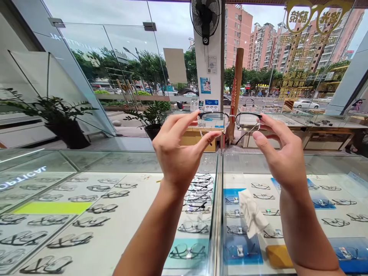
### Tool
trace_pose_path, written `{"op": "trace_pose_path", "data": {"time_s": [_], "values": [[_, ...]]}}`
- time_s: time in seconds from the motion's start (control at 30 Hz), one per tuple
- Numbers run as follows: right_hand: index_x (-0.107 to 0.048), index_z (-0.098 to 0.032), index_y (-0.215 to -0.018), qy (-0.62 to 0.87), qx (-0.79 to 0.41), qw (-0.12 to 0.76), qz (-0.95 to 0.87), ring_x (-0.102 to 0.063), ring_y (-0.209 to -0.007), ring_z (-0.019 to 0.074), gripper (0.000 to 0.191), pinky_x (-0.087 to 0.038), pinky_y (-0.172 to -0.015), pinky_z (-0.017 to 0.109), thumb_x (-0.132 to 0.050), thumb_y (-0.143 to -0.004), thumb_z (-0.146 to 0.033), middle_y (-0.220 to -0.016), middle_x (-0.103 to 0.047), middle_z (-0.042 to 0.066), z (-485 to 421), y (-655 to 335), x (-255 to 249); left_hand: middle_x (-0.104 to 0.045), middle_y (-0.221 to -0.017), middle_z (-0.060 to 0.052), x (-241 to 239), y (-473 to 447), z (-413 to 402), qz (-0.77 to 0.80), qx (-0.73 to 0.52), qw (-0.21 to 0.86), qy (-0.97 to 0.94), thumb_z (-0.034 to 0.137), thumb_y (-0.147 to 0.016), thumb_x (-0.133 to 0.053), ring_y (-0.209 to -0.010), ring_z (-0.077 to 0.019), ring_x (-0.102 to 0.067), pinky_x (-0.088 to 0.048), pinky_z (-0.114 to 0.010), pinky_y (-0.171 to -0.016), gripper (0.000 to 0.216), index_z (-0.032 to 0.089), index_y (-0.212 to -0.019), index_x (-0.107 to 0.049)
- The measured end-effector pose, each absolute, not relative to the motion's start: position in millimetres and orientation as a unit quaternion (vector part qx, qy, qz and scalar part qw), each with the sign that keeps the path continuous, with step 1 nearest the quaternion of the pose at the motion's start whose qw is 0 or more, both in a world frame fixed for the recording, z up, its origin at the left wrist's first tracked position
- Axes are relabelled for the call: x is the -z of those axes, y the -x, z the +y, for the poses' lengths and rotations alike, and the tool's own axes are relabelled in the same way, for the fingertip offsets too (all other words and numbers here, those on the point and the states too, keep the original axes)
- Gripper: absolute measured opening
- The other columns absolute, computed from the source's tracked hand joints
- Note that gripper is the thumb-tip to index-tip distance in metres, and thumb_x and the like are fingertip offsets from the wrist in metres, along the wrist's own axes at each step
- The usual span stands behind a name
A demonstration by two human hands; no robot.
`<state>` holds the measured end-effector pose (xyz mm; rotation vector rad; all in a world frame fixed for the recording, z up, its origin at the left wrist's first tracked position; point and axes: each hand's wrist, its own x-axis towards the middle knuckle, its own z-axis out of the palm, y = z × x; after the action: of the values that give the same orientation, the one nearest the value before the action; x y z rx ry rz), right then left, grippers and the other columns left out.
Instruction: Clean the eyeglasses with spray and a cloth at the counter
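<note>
Glasses (230, 121): held up in the air above the far edge of the counter (120, 161), between both hands.
Left hand (178, 153): raised, thumb and fingers pinching the left lens rim.
Right hand (283, 155): raised, fingers curled, pinching the right rim.
Cloth (253, 214): white, lying on the counter glass, just beside the right arm.

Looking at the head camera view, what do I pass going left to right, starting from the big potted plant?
big potted plant → left hand → eyeglasses → right hand → white car
</note>
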<state>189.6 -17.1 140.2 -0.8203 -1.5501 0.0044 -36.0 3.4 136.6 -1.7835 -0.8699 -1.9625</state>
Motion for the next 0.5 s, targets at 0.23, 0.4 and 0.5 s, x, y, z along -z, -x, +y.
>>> {"op": "trace_pose_path", "data": {"time_s": [0.23, 0.4, 0.5], "values": [[-0.072, -0.029, -0.132, 0.335, -0.010, 0.656, -0.677, -0.070, -0.115, 0.0271, 0.040, -0.061, -0.100, 0.053, -0.070, -0.094, -0.040, -0.127, -0.073, 0.008, -19, -191, -140, -0.073, -0.100, -0.003, -138, 36, 5, -0.305, 0.701, 0.133, 0.631, 0.048, -0.076, -0.091, -0.087, -0.0186, -0.073, -0.063, -0.035, -0.089, 0.048, 0.024, -0.116, -0.079], [-0.071, -0.032, -0.132, 0.324, 0.027, 0.660, -0.678, -0.070, -0.114, 0.0267, 0.038, -0.062, -0.098, 0.053, -0.068, -0.095, -0.040, -0.126, -0.072, 0.007, -21, -190, -140, -0.074, -0.105, -0.004, -137, 38, 10, -0.291, 0.710, 0.070, 0.637, 0.048, -0.077, -0.090, -0.092, -0.0194, -0.076, -0.064, -0.035, -0.091, 0.048, 0.024, -0.117, -0.078], [-0.069, -0.033, -0.134, 0.320, 0.069, 0.658, -0.678, -0.069, -0.115, 0.0274, 0.039, -0.062, -0.097, 0.053, -0.067, -0.096, -0.039, -0.128, -0.071, 0.006, -22, -188, -140, -0.075, -0.110, -0.006, -135, 38, 16, -0.281, 0.710, 0.026, 0.645, 0.048, -0.079, -0.089, -0.097, -0.0210, -0.077, -0.065, -0.036, -0.093, 0.049, 0.024, -0.119, -0.077]]}}
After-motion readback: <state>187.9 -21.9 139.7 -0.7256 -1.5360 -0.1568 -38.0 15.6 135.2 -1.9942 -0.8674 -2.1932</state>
